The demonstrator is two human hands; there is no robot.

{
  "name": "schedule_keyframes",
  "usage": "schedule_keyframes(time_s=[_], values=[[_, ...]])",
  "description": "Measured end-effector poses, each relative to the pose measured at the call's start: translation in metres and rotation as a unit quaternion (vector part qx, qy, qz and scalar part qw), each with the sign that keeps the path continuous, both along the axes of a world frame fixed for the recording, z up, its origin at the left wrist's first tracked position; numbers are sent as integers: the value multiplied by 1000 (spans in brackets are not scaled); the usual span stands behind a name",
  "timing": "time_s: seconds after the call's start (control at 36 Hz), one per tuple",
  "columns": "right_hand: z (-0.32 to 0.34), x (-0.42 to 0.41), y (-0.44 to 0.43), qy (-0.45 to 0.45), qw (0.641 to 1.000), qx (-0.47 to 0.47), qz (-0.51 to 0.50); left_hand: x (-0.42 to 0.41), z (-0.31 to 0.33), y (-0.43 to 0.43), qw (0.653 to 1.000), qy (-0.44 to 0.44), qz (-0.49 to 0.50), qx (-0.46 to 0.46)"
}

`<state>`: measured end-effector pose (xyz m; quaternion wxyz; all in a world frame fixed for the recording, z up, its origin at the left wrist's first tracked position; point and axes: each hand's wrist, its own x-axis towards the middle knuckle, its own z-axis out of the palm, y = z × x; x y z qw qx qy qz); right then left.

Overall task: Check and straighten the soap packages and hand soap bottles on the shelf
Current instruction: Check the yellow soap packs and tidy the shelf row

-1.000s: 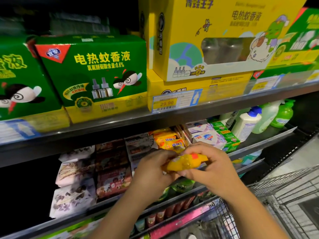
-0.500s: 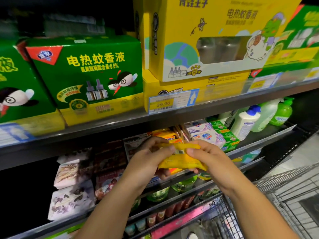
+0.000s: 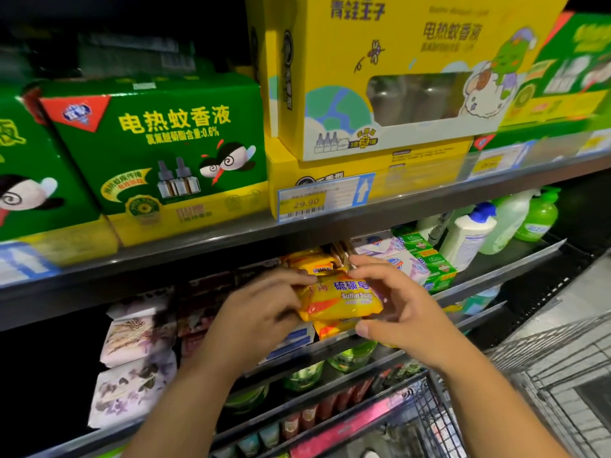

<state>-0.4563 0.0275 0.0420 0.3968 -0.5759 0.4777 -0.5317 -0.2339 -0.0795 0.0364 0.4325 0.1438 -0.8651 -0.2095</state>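
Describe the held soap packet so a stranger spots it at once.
Find the 29.90 price tag on the upper shelf edge; the soaps lie just beneath. There the left hand and right hand hold a yellow packet. Its front reads "Sulfur Soap", unlike the white-and-purple packs to its right.

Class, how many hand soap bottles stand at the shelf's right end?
3: a white bottle with a blue pump, a pale bottle right of it, a green bottle farthest right. Others may be hidden behind them.
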Motion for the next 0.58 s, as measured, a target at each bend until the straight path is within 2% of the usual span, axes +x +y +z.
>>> schedule_keyframes(time_s=[0.06,0.08,0.14,0.22,0.28,0.31,0.53,0.58], values=[[-4,8,-1,-106,993,40,36,2,-7,-1,1000,6,-5,-26],[-6,11,-3,-136,989,60,19,2,-7,0,1000,9,-7,-24],[-8,19,-9,-131,986,79,-61,3,-12,1,1000,-19,9,-9],[-7,26,-16,-123,984,81,-96,10,-8,2,985,-130,11,113],[-5,31,-17,-106,987,81,-86,16,2,7,951,-214,-13,224],[-4,34,-19,-87,990,79,-81,18,7,10,939,-245,-6,242],[3,71,-40,-83,993,49,-69,37,21,10,919,-296,154,208],[1,80,-48,-85,993,59,-60,53,24,13,916,-285,199,199]])
